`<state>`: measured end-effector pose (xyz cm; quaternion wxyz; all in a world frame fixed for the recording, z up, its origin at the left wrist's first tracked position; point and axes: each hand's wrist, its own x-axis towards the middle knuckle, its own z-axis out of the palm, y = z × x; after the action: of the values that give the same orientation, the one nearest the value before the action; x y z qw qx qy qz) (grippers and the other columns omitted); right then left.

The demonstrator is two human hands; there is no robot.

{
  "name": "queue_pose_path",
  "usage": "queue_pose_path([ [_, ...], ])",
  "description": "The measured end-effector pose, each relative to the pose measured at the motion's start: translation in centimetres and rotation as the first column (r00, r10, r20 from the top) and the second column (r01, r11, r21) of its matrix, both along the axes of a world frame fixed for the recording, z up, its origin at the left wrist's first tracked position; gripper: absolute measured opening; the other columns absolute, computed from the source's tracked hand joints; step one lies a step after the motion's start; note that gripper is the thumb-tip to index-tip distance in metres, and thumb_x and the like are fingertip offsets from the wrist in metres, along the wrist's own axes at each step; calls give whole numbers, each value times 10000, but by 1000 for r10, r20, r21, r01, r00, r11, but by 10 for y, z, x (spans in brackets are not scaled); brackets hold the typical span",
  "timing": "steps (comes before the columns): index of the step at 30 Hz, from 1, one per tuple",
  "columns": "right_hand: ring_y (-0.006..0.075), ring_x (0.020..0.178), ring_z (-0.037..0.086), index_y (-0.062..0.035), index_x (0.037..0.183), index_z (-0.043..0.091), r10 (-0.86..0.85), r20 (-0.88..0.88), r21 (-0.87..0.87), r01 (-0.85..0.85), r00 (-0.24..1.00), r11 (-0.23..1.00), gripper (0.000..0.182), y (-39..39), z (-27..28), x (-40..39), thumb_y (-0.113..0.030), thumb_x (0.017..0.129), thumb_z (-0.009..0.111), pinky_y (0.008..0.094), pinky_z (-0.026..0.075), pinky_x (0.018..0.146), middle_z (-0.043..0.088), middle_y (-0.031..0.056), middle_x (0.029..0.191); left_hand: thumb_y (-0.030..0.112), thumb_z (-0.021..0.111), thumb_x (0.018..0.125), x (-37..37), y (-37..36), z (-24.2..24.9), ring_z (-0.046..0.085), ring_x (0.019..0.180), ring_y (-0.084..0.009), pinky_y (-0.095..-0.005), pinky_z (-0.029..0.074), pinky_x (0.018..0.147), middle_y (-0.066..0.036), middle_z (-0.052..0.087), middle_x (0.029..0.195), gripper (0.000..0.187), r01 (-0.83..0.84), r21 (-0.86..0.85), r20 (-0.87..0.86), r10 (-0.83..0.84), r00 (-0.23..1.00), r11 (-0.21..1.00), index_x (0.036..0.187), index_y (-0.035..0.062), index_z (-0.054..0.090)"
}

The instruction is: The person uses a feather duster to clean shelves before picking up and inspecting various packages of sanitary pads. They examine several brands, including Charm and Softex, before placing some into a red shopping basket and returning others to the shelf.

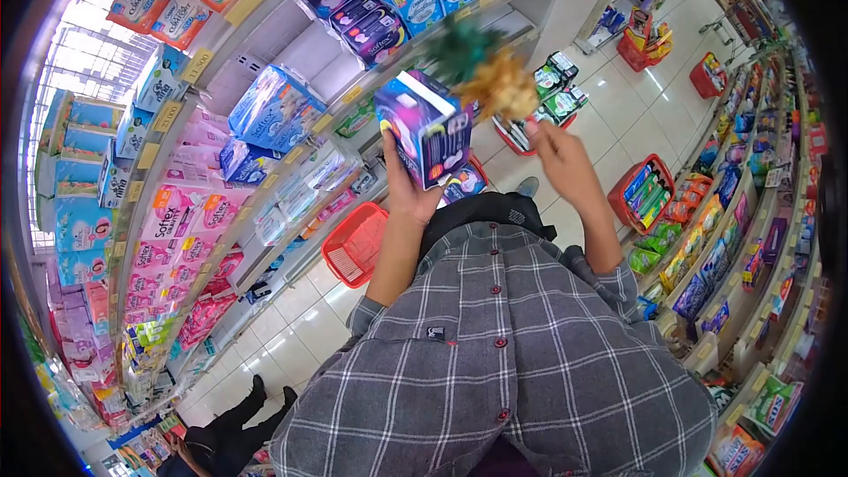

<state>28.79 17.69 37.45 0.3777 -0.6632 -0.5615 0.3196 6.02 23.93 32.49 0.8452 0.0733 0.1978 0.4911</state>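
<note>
My left hand (409, 184) is closed around a dark blue and purple pack of sanitary pads (424, 128), held up in front of the shelf. In my right hand (565, 163) is the handle of a feather duster (499, 79). Its tan and green feathers are smeared by motion and reach toward the shelf, just right of the pack. Similar dark Softex packs (358, 18) stand on the shelf above. Nearer on the left are blue Softex packs (276, 106).
An empty-looking red basket (356, 245) sits on the floor by the shelf. Other red baskets (642, 192) with goods stand on the right, beside snack shelves (724, 212). At lower left, a person in dark clothes (234, 433) is low by the shelf.
</note>
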Motion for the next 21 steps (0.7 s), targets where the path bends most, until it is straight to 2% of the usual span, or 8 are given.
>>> queue_pose_path([
  [3,205,602,509,25,849,548,-125,-87,26,128,988,991,396,3,4,7,-324,1015,462,349,421,615,552,145,660,625,507,894,-3,1,4,509,1234,-338,-594,352,1071,-143,517,1361,707,46,-88,35,-43,998,995,1375,109,454],
  [7,260,580,505,-9,816,520,203,16,53,-204,979,978,339,-18,12,-18,-302,987,513,372,412,566,531,151,654,588,531,896,-1,3,6,522,1218,-347,-585,405,1034,-155,551,1304,684,-4,-302,-52,-12,999,953,1353,85,457],
  [8,249,573,490,-12,831,530,239,80,80,-245,968,966,310,-19,10,-22,-284,981,525,362,397,558,511,151,653,555,544,897,-4,9,-33,487,1253,-338,-556,382,1067,-151,526,1330,658,139,2,177,-137,975,990,1340,75,468],
  [10,227,558,458,-17,862,549,303,208,120,-332,930,936,253,-20,-1,-28,-246,969,547,343,368,542,472,152,649,539,555,893,-3,6,-22,477,1258,-335,-540,369,1083,-152,505,1353,653,144,-54,188,-132,973,988,1339,70,471],
  [13,270,541,440,1,834,519,125,122,75,-134,985,988,295,-10,-23,-8,-259,967,554,359,365,531,463,173,637,587,556,877,0,1,-2,437,1281,-370,-577,337,1095,-169,486,1367,704,120,-192,162,-89,983,974,1348,71,465],
  [14,342,555,488,-10,784,501,39,98,134,-52,994,990,305,-7,-25,-3,-251,964,549,407,385,537,498,168,638,607,548,873,3,-1,9,430,1286,-382,-590,330,1094,-173,479,1375,724,81,-249,135,-48,990,965,1353,72,460],
  [17,323,552,479,-8,774,497,-18,68,16,17,998,1000,310,-10,-15,6,-246,966,542,398,375,532,473,163,623,653,545,855,4,1,14,409,1302,-408,-635,303,1089,-181,447,1413,780,58,-288,136,-19,991,956,1380,87,435],
  [21,300,561,479,-9,771,493,202,86,45,-207,976,977,319,-19,-10,-5,-254,968,540,390,375,535,461,162,630,634,558,861,-5,4,2,422,1306,-370,-608,320,1087,-169,458,1407,773,146,-193,264,-92,960,970,1395,94,418],
])
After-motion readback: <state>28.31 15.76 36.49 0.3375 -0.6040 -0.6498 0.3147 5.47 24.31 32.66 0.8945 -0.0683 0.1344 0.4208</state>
